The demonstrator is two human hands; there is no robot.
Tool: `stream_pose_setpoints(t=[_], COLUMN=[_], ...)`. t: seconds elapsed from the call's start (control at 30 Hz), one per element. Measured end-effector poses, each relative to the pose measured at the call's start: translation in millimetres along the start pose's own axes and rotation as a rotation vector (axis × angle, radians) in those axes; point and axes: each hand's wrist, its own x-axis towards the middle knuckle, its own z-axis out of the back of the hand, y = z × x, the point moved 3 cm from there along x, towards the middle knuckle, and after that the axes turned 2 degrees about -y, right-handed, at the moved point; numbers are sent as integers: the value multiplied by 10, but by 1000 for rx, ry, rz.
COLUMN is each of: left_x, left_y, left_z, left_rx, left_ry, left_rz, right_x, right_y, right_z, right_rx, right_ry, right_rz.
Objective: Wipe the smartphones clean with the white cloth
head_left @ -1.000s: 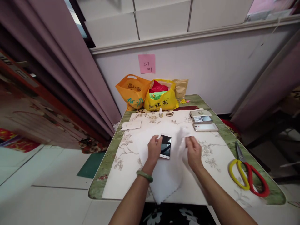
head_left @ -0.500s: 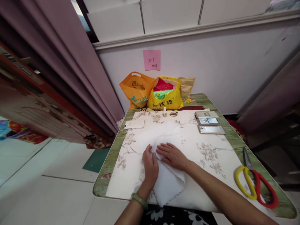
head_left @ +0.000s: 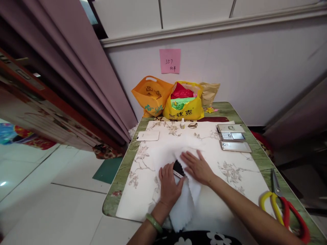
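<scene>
Head view: I have the left hand (head_left: 170, 185) palm down, fingers together and bent at the left side of the dark-screened phone (head_left: 178, 168) (can't tell how firm the grip is). Right hand (head_left: 198, 168) lies flat on the white cloth (head_left: 181, 209), fingers straight, thumb spread. Cloth's near corner reaches the table's (head_left: 114, 192) near edge; flowered mat (head_left: 133, 197) runs between cloth and three phones (head_left: 232, 136) at right. Phone sits mid-mat, partly under cloth, white short end toward me, long axis running away.
</scene>
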Motion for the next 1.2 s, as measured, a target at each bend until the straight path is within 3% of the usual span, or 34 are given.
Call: stream_pose_setpoints(t=[0.07, 0.2, 0.33, 0.47, 0.63, 0.77, 0.9, 1.0, 1.1, 1.2], left_x=[5, 27, 60, 68, 45, 102, 192, 200, 169, 148], left_y=[-6, 2, 25, 13, -30, 106, 370, 450, 381, 265], left_z=[-6, 9, 38, 48, 27, 88, 249, 307, 263, 194], left_rx=[31, 35, -22, -32, 51, 93, 66, 38, -8, -19], left_ry=[16, 7, -3, 5, 35, 98, 206, 253, 217, 168], left_rz=[0, 78, 171, 156, 83, -46, -166, -137, -28, 84], right_x=[43, 81, 82, 63, 1, -153, -379, -493, -473, -305], right_y=[-57, 40, -19, 68, -61, 58, 144, 76, -57, -112], right_z=[12, -20, 72, 62, 31, 59, 232, 407, 531, 513], right_rx=[-43, -4, -93, -57, -190, -213, -103, 6, 104, 232], right_ry=[-46, 65, -23, 52, -76, -103, -136, -257, -383, -338], right_rz=[-133, 133, -143, 110, -287, -359, -310, -269, -338, -406])
